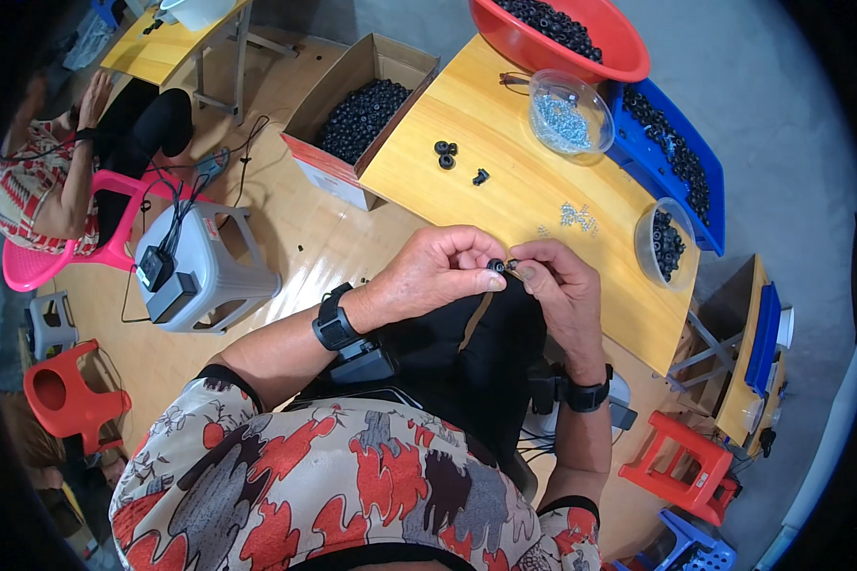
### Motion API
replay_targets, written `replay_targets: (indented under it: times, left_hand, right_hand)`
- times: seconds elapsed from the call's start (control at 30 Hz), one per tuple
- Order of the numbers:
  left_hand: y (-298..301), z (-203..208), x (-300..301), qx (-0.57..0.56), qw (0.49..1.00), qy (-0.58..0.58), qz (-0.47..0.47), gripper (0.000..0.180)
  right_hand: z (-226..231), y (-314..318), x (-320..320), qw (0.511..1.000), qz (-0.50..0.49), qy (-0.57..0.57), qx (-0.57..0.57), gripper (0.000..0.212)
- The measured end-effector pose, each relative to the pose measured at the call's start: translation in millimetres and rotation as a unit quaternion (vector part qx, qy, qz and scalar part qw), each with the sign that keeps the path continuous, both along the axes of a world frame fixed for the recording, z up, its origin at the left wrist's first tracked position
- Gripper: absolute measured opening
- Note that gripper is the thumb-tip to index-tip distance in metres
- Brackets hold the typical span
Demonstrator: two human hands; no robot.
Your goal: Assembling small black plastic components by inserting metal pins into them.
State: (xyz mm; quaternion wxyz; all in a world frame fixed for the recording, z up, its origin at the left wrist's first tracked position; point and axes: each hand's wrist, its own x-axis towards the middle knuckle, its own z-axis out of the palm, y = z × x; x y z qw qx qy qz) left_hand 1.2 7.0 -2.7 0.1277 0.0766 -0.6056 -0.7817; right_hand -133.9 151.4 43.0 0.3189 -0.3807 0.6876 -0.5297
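Observation:
Over my lap, at the table's near edge, my left hand (424, 271) pinches a small black round part (495, 266) with a pale centre between thumb and fingers. My right hand (564, 287) meets it from the other side, thumb and forefinger closed on a tiny dark piece (512, 265) too small to name. The two pieces are close together; whether they touch I cannot tell. Beyond my hands on the wooden table (543, 205) lie several loose black round parts (446, 162), a small black piece (481, 177) and a scatter of small silvery metal pieces (579, 218).
A clear bowl (567, 155) of silvery pieces, a clear tub (646, 249) of black rings, a blue tray (717, 205) and a red basin (628, 62) stand along the table's far side. Left are a carton (328, 181) of black parts, a grey stool (214, 257) and a seated person (62, 205).

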Motion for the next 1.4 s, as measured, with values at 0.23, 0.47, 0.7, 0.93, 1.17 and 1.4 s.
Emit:
replay_targets:
  times: [0.23,0.47,0.7,0.93,1.17,1.4]
  left_hand:
    - [0,0,0,-0.003,1.0,-0.005,-0.002,0.025]
    - [1,-2,0,0.0,1.0,-0.01,-0.001,0.025]
    - [-3,-6,0,0.099,0.994,-0.004,-0.049,0.023]
    - [-8,-2,0,0.206,0.974,-0.05,-0.078,0.02]
    - [-5,-1,0,0.227,0.968,-0.044,-0.098,0.021]
    - [-2,0,0,0.215,0.969,-0.042,-0.112,0.021]
  right_hand:
    - [7,-3,5,0.993,0.004,0.119,-0.018,0.013]
    - [4,-7,10,0.988,-0.005,0.152,-0.023,0.014]
    - [4,-7,11,0.983,0.003,0.183,-0.026,0.014]
    - [6,-6,12,0.986,-0.004,0.167,-0.027,0.013]
    - [-1,-5,10,0.984,-0.002,0.168,-0.054,0.012]
    - [-3,-4,12,0.987,-0.012,0.153,-0.052,0.012]
